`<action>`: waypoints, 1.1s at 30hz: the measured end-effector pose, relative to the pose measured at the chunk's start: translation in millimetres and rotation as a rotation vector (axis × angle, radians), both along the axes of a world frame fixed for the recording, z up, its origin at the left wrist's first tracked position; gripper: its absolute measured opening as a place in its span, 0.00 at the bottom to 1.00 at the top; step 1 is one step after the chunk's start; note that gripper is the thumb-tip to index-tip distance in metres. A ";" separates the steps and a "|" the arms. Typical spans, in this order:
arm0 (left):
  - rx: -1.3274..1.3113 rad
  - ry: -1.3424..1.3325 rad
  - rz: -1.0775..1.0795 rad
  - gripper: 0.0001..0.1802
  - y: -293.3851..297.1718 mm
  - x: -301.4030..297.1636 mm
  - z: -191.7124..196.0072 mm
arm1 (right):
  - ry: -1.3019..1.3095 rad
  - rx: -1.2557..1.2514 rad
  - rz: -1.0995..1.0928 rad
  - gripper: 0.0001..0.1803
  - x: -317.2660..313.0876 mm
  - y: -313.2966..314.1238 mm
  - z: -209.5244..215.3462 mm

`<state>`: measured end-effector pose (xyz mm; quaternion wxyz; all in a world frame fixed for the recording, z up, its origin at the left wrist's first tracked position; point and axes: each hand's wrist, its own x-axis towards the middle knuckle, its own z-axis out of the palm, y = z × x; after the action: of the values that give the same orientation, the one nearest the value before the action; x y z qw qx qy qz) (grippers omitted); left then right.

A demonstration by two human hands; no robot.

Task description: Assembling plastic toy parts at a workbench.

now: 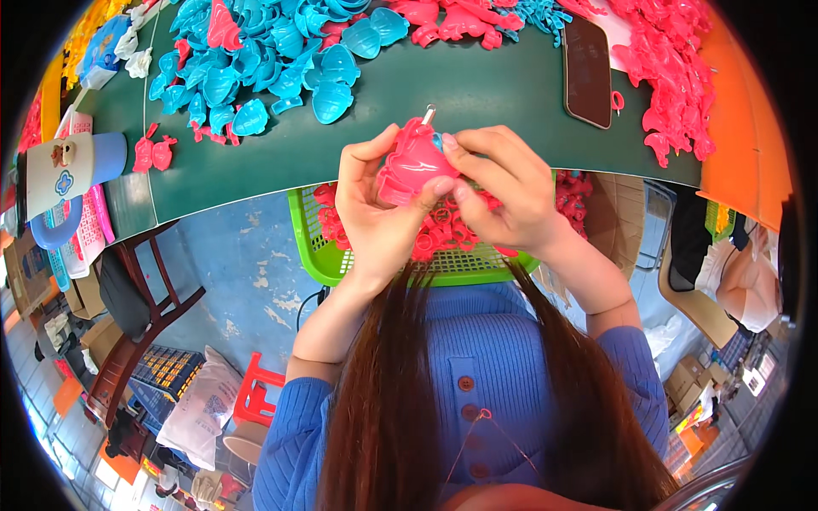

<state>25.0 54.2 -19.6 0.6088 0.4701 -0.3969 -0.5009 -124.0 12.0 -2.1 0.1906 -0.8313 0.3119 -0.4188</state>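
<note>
Head view: the left hand (375, 196) is curled around the pink piece (415, 164), between both hands; the right hand (504, 180) meets its edge by a blue bit (438, 141), pinch unclear. Firm left bracing, light right pressure should serve best.

Free green tabletop (503, 94) beyond the hands (511, 187), between blue shells (332, 95) and phone (588, 77).

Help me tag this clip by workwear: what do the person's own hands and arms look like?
The left hand and right hand are bare, with no gloves, rings or watch visible. Blue ribbed knit sleeves end well short of the wrists, leaving much of both forearms uncovered. No markings show on them.
</note>
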 end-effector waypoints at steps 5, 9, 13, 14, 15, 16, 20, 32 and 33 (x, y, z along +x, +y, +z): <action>0.045 0.112 0.000 0.33 6.7 3.6 -5.1 | -0.088 0.071 0.034 0.17 5.3 0.9 -9.6; 0.050 0.150 0.030 0.34 6.0 19.7 0.0 | -0.149 0.119 0.074 0.18 20.7 4.1 -6.9; 0.028 0.302 0.063 0.31 4.1 51.2 -9.0 | -0.146 0.261 0.168 0.17 35.3 -9.1 -5.1; 0.027 0.303 0.065 0.31 3.1 59.0 -10.1 | -0.147 0.351 0.192 0.17 38.6 -14.9 -5.8; -0.010 0.250 0.130 0.31 1.9 66.8 -11.5 | -0.132 0.221 0.107 0.13 45.3 -24.1 -12.4; -0.045 0.193 0.202 0.32 3.0 72.4 -11.4 | -0.133 0.222 0.115 0.13 54.2 -32.0 -15.2; -0.070 0.200 0.226 0.31 0.8 83.3 -4.4 | 0.169 -0.068 -0.248 0.12 89.3 -54.2 -23.7; 0.054 0.241 0.096 0.27 4.5 81.7 -9.5 | -0.321 0.473 -0.057 0.07 66.8 -54.3 -0.8; 0.087 0.290 0.021 0.27 5.2 82.2 -11.3 | -0.332 0.489 -0.043 0.08 59.0 -53.2 4.4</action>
<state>107.2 59.4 -30.8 0.6440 0.4227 -0.2780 -0.5738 -65.1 -41.2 2.4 0.4248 -0.6740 0.3855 -0.4654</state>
